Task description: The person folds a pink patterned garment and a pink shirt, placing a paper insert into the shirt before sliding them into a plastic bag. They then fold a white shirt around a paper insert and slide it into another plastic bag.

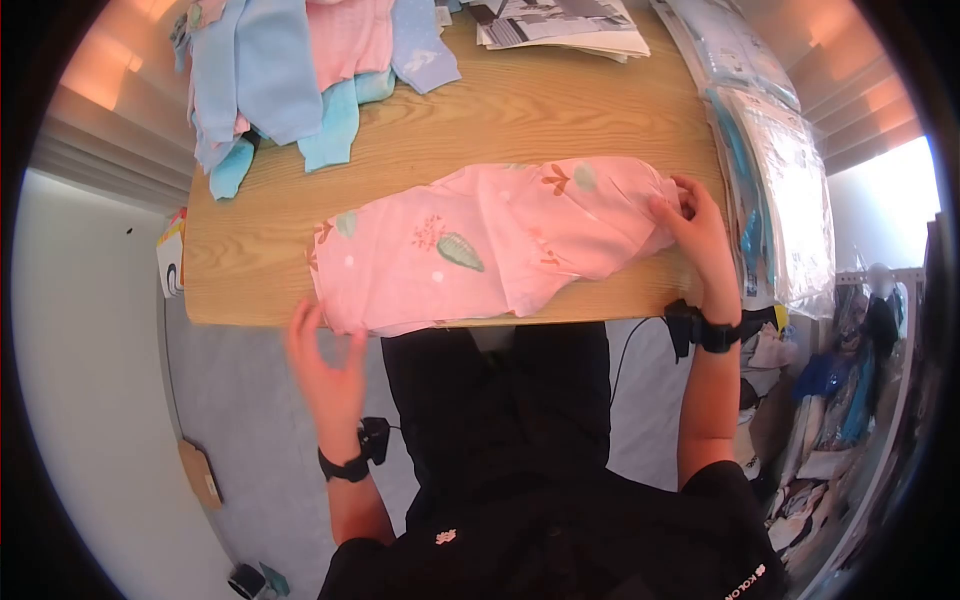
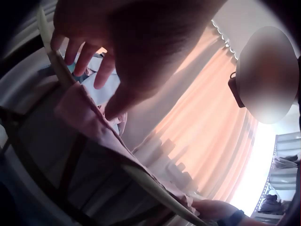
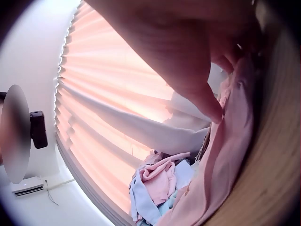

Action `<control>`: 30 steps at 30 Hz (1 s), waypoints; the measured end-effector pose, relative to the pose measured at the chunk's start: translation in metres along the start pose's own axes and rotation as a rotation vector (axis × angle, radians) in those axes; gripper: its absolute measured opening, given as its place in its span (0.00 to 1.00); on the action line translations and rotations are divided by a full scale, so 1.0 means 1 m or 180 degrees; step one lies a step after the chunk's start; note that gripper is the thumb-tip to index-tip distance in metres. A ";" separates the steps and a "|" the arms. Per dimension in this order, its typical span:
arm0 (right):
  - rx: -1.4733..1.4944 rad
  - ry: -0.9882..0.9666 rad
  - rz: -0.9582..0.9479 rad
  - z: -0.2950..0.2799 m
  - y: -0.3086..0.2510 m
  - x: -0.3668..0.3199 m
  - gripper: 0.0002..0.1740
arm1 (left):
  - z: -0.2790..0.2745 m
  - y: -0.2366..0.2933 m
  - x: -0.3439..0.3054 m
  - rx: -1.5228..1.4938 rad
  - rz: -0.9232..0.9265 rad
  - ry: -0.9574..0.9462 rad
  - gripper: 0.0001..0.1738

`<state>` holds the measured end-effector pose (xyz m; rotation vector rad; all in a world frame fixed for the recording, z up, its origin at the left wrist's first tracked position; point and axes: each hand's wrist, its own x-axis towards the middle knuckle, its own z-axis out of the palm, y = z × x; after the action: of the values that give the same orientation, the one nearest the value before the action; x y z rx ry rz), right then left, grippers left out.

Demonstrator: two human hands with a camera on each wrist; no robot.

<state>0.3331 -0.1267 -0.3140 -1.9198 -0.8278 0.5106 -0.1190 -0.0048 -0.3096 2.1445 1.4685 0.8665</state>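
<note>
A pink cloth garment (image 1: 470, 245) printed with leaves and sprigs lies folded lengthwise along the table's front edge. Its left end hangs slightly over that edge. My left hand (image 1: 328, 365) is at this end, fingers spread and straight, with the thumb close to the lower corner. In the left wrist view those fingers (image 2: 84, 56) reach over the table edge beside the cloth. At the other end, my right hand (image 1: 700, 230) pinches the garment between thumb and curled fingers. The right wrist view shows the thumb (image 3: 214, 109) against the cloth, while the fingertips are partly hidden.
Blue, pink and teal clothes (image 1: 280, 75) are heaped at the back left of the wooden table (image 1: 560, 110). Printed papers (image 1: 560, 28) lie at the back. Plastic-wrapped packets (image 1: 785, 200) line the right side, beside a rack of clothes (image 1: 850, 370).
</note>
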 end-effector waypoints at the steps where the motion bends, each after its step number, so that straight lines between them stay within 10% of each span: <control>1: 0.0042 -0.0230 0.0095 -0.002 -0.005 -0.006 0.28 | 0.001 0.011 -0.007 0.0170 0.0044 -0.0090 0.33; 6: 0.0136 -0.1103 0.0486 -0.016 -0.024 -0.031 0.30 | 0.037 0.054 -0.029 0.0106 0.1273 -0.0529 0.40; 12: 0.2989 -0.1443 0.0968 -0.016 -0.039 -0.071 0.29 | 0.089 0.080 -0.018 -0.0110 0.1427 -0.0472 0.47; 21: 0.4945 -0.1593 -0.0292 -0.036 -0.105 -0.087 0.32 | 0.107 0.112 -0.007 -0.0406 0.1788 -0.0277 0.43; 24: 0.4936 -0.1885 -0.0876 -0.030 -0.149 -0.077 0.30 | 0.107 0.127 0.005 -0.1102 0.1624 -0.0260 0.33; 30: 0.3981 -0.2249 -0.0241 -0.010 -0.211 -0.053 0.27 | 0.104 0.123 0.018 -0.4191 -0.0663 -0.0667 0.30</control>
<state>0.2331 -0.1046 -0.1221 -0.5323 -0.7024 1.3089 0.0408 -0.0308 -0.3033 1.0159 0.6136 1.0420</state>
